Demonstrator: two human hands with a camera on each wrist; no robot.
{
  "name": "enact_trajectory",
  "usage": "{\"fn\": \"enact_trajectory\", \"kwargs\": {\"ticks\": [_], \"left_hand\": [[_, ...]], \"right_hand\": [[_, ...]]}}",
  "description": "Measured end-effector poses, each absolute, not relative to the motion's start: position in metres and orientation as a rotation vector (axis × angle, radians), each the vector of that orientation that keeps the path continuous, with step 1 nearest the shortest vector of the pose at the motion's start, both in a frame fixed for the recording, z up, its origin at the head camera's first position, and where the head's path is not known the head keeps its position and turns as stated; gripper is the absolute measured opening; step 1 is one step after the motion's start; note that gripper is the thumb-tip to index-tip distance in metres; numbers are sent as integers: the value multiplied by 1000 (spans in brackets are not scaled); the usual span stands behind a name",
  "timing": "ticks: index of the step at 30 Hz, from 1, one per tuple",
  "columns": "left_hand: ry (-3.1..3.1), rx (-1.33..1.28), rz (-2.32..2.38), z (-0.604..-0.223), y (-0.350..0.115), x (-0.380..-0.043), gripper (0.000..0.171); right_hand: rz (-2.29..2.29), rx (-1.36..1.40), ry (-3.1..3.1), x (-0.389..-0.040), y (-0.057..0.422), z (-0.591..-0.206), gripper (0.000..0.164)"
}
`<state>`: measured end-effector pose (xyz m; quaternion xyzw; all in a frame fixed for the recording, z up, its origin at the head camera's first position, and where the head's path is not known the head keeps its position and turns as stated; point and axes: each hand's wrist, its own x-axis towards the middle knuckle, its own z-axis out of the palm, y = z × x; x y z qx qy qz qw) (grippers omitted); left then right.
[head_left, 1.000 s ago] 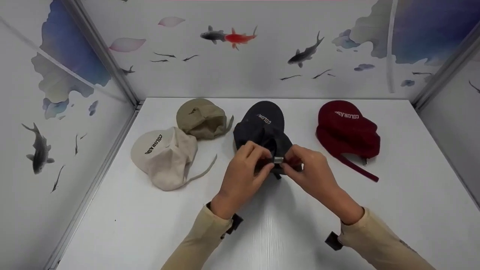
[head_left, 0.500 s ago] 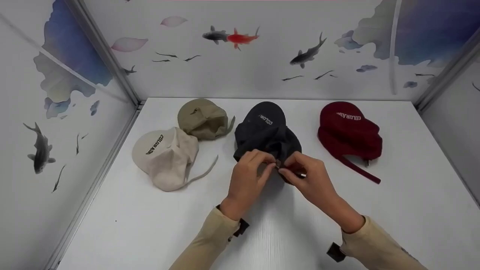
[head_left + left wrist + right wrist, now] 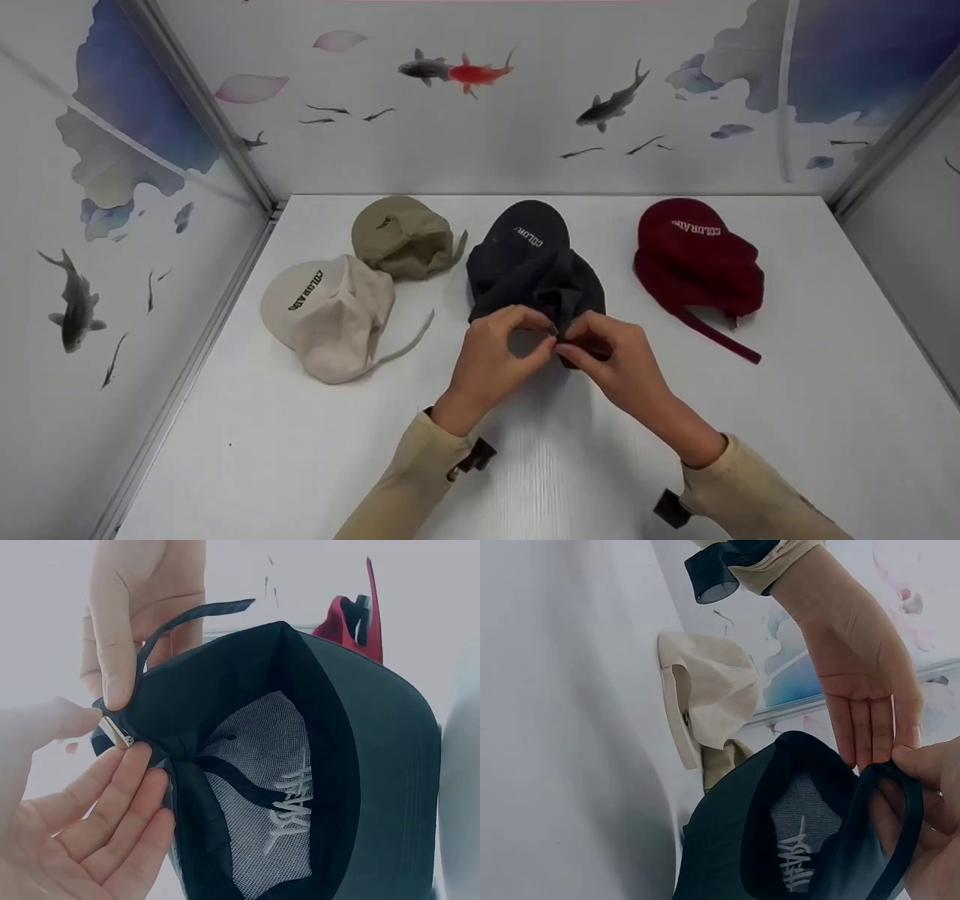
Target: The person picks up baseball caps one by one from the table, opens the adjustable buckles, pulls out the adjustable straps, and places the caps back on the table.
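Observation:
A dark navy baseball cap point(image 3: 517, 270) with white lettering lies at the middle of the table, brim toward the back wall. Both hands meet at its rear strap. The left hand point(image 3: 491, 356) pinches a small metal buckle point(image 3: 117, 732) between thumb and fingertips, clearest in the left wrist view. Thumb and fingers of the right hand point(image 3: 622, 356) pinch the cap's strap point(image 3: 911, 829) right beside the buckle. The strap's free end point(image 3: 217, 609) sticks out past the right hand. In the head view the fingers hide the buckle. The cap's mesh lining point(image 3: 262, 787) shows from below.
A cream cap point(image 3: 334, 322) and an olive cap point(image 3: 405, 240) lie at the left, nearly touching, straps loose. At the right lies a dark red cap point(image 3: 697, 262) with its strap stretched toward the front. Printed wall panels point(image 3: 495, 165) enclose the white table point(image 3: 300, 450).
The hands have come slightly nearer the front edge and closer together. The silver buckle, visible between the fingers a second ago, is now covered. The cap's back has spread to the right.

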<state>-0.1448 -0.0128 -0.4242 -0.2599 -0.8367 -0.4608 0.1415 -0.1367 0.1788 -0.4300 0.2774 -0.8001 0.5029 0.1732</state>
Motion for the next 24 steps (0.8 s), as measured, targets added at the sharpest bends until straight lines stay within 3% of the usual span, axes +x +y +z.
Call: {"fn": "enact_trajectory", "kwargs": {"ticks": [10, 13, 18, 24], "left_hand": [[-2311, -724, -893, -427, -11, -144, 7], [-2308, -723, -943, -428, -11, -142, 8], [-2313, -722, -1040, -429, -12, -139, 11], [-2321, -777, -1273, -430, -14, -142, 14]], "right_hand": [[1527, 776, -2325, -137, 182, -435, 10], [1633, 716, -2371, -137, 183, -433, 4], [1788, 610, -2425, -140, 182, -427, 10], [1738, 553, -2420, -140, 181, -423, 2]]}}
